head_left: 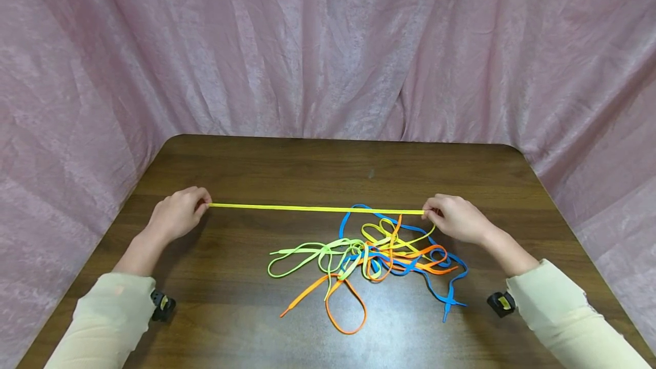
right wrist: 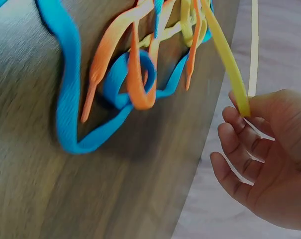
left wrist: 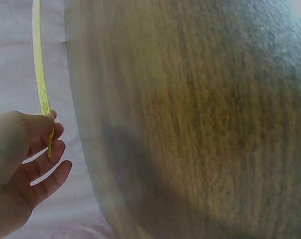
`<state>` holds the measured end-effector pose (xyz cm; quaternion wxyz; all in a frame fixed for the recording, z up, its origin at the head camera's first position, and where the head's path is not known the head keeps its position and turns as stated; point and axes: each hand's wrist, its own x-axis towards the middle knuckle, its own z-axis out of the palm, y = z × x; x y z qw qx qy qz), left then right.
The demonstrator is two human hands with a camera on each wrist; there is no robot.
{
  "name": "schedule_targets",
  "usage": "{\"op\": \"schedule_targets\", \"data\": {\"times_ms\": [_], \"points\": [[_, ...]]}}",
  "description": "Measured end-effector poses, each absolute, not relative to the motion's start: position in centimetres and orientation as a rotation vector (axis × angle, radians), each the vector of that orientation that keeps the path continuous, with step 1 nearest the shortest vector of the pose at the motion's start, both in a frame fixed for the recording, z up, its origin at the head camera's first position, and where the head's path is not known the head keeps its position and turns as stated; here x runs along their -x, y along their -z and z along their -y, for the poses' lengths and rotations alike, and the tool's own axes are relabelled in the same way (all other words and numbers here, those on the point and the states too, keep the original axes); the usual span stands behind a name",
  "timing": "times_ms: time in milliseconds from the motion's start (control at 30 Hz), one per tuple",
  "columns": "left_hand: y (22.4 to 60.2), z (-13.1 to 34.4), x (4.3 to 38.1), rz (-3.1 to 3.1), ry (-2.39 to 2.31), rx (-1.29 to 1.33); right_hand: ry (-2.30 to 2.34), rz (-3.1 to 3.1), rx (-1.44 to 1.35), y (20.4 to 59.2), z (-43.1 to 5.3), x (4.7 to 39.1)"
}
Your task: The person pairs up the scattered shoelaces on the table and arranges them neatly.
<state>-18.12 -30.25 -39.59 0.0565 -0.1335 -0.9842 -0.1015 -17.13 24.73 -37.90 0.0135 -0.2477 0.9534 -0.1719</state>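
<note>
A yellow shoelace (head_left: pixel 307 208) is stretched straight between the two hands, above the tabletop. My left hand (head_left: pixel 179 212) pinches it near its tip, and the short end pokes out below the thumb in the left wrist view. With thumb and forefinger, my right hand (head_left: pixel 456 218) pinches the same lace further along. From there the rest of it runs down to a loose pile. Tangled together in that pile are an orange shoelace (head_left: pixel 347 316), a blue shoelace (head_left: pixel 453 283) and a light green shoelace (head_left: pixel 287 271).
The brown wooden table (head_left: pixel 230 323) has rounded far corners. Behind and beside it hangs a pink curtain (head_left: pixel 307 44). Small black devices sit at the left cuff (head_left: pixel 118 295) and the right cuff (head_left: pixel 543 289).
</note>
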Motion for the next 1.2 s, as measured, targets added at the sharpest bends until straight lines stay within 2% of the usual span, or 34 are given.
{"op": "schedule_targets", "data": {"times_ms": [800,1200], "points": [[40.9,30.1,18.7,2.984,0.382,0.371,0.415,-3.345,0.697,40.1,-31.4,18.0],[41.8,29.3,19.9,2.959,0.369,0.380,0.387,-3.374,0.539,40.9,-33.6,19.1]]}}
